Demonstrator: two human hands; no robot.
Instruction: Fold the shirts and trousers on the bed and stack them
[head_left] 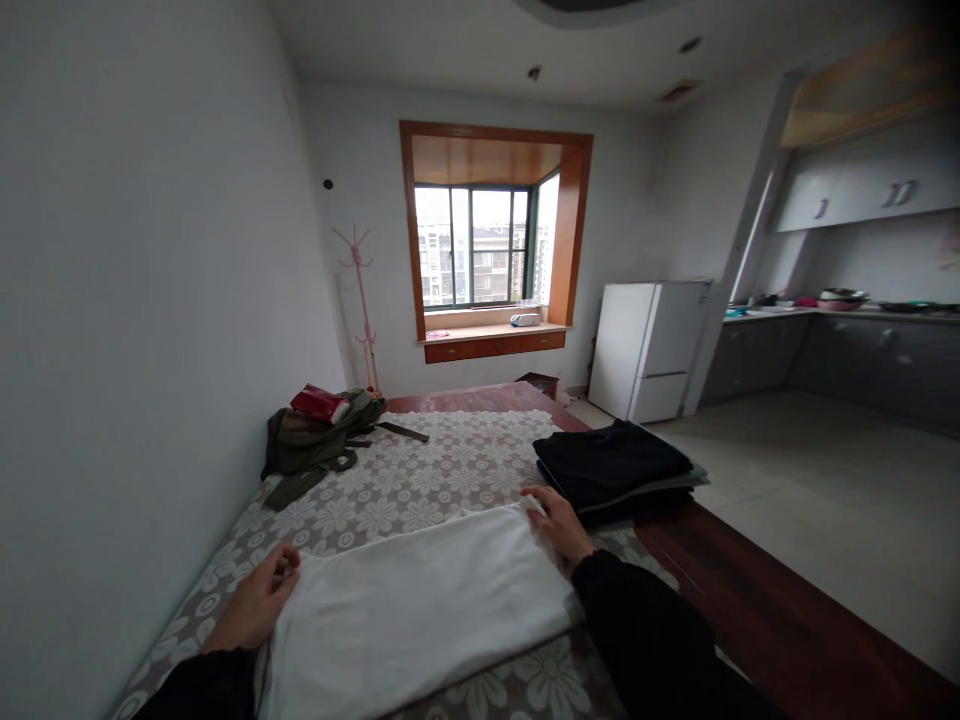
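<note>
A white cloth [427, 600], folded into a wide rectangle, lies on the flower-patterned tablecloth [397, 490] in front of me. I cannot tell what kind of garment or cloth it is. My left hand [259, 595] is at its far left corner, fingers curled in and closed at the edge. At the far right corner, my right hand [559, 525] pinches the cloth's edge between thumb and fingers. Just beyond my right hand sits a stack of folded dark clothes [615, 465], with a grey-green layer showing near its bottom.
A dark green backpack [322, 440] with a red packet [320, 404] on top lies at the left by the wall. The dark red wooden table edge [750, 590] runs along the right. Behind are a pink coat stand [361, 300], a window, a white fridge [645, 345] and kitchen cabinets [765, 365].
</note>
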